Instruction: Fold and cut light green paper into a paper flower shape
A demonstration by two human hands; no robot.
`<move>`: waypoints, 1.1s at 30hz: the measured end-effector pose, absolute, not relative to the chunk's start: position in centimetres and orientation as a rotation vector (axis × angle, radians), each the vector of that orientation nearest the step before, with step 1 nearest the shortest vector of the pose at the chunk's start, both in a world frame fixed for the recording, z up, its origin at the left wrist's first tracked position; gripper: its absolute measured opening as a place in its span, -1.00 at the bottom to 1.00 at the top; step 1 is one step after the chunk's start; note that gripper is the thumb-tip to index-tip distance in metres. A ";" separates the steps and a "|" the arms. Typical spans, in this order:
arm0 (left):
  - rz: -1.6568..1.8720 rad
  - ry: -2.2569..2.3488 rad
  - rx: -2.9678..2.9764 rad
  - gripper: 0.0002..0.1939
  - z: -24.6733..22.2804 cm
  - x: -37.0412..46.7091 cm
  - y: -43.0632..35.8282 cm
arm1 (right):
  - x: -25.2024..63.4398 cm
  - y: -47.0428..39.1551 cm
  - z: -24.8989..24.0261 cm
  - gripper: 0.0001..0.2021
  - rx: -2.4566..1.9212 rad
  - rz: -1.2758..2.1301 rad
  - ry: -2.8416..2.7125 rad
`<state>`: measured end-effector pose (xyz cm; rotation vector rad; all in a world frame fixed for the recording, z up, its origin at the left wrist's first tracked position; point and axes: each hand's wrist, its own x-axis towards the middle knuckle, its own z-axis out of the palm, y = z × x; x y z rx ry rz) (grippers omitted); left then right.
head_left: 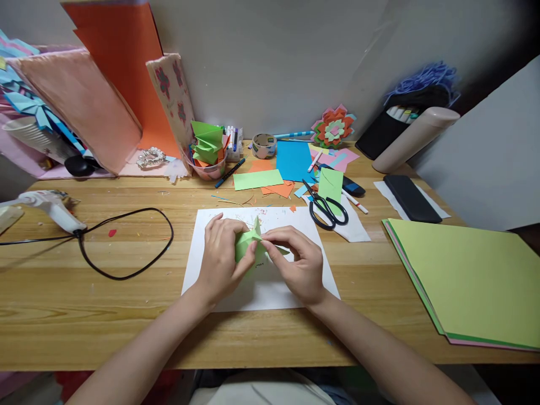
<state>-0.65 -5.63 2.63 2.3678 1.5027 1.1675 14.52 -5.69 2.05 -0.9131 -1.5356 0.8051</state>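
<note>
A folded piece of light green paper point(244, 247) with pointed flaps is held just above a white sheet point(223, 298). My left hand point(223, 250) is closed around its left side, thumb in front and fingers behind. From the other side, the thumb and forefinger of my right hand point(295, 256) pinch the paper near its centre. One thin green point sticks up between the hands, and another shows under my right fingers. My fingers hide part of the folds. Dark small marks show on the white sheet below the paper.
Black-handled scissors point(327, 211) lie behind my right hand, among coloured paper scraps point(278, 188). A glue gun point(50, 208) with a looped black cord point(126, 277) is on the left. Stacked coloured sheets point(472, 275) and a dark phone point(411, 197) lie on the right.
</note>
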 end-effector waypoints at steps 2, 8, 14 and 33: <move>1.155 1.493 2.371 -0.78 2.7 -0.6 -5.7 | 14.6 -5.6 2.1 -0.90 -0.927 0.797 -1.510; 1.192 1.500 2.361 -0.76 2.7 -0.5 -5.7 | 14.6 -5.6 2.2 -0.91 -0.919 0.794 -1.545; 1.213 1.468 2.323 -0.79 2.6 -0.6 -5.8 | 14.7 -5.6 2.2 -0.88 -0.895 0.723 -1.594; 1.066 1.293 1.502 -0.87 3.1 -0.8 -5.1 | 14.9 -4.7 1.4 -0.90 -0.957 0.739 -1.602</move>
